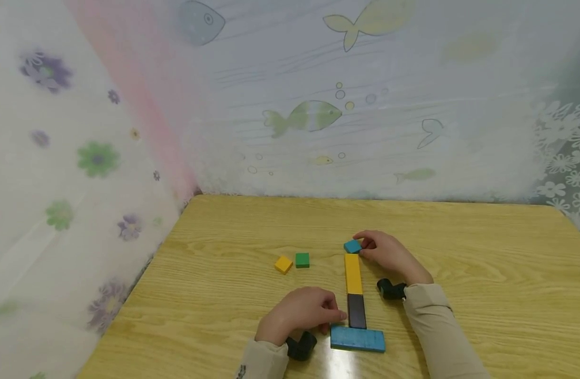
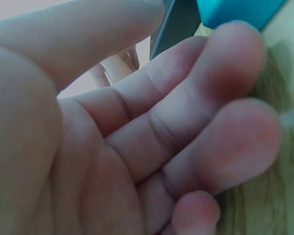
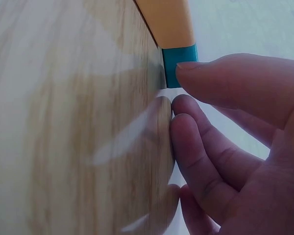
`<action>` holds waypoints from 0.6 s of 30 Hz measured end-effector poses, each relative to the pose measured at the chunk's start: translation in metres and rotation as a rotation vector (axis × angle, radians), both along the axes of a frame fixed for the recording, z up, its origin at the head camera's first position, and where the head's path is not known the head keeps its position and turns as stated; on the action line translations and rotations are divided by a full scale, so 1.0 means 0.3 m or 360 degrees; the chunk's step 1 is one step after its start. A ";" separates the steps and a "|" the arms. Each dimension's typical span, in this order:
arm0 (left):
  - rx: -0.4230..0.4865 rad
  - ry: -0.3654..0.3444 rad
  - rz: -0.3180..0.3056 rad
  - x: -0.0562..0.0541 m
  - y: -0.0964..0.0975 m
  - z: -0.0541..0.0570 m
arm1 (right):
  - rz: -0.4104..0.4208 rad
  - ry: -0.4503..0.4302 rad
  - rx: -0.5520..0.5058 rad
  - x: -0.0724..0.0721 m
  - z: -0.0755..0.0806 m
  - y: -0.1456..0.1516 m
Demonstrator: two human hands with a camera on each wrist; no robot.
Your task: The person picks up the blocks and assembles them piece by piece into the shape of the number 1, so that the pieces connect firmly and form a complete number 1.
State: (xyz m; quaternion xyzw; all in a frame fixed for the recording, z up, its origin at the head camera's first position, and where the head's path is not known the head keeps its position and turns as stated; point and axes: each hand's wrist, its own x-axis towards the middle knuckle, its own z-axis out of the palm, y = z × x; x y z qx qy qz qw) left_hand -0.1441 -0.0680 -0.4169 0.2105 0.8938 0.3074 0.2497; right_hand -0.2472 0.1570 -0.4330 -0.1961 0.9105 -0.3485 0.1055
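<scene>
A row of blocks runs away from me in the head view. A long blue block (image 1: 357, 338) lies crosswise at the near end. Beyond it come a black block (image 1: 357, 311) and a yellow oblong block (image 1: 353, 273), end to end. At the far end sits a small blue square block (image 1: 352, 246), turned slightly. My right hand (image 1: 389, 255) pinches it, the thumb (image 3: 206, 78) on its side in the right wrist view. My left hand (image 1: 301, 310) lies beside the black block, its fingertips close to it. Those fingers (image 2: 186, 103) are loosely bent and hold nothing.
Left of the row, a small yellow square block (image 1: 283, 265) and a green square block (image 1: 302, 260) lie on the wooden table (image 1: 223, 231). Black wrist cameras sit below both hands. Patterned curtains stand behind and left of the table.
</scene>
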 end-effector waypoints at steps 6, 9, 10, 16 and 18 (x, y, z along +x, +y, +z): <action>0.0075 -0.0024 0.0065 -0.011 -0.005 -0.015 | -0.0008 0.0000 -0.0003 0.000 -0.004 0.001; 0.0128 -0.0063 0.0085 -0.015 -0.010 -0.019 | -0.0001 0.0007 -0.0006 -0.002 -0.007 0.000; 0.0142 -0.0066 0.0091 -0.015 -0.012 -0.019 | -0.0008 0.0006 -0.0007 -0.002 -0.008 0.000; 0.0174 0.0040 0.0183 -0.027 -0.038 -0.012 | -0.0005 0.0030 -0.0009 -0.005 -0.010 0.000; 0.0193 0.0084 0.0238 -0.035 -0.054 -0.014 | -0.0005 0.0032 -0.0005 -0.004 -0.009 -0.001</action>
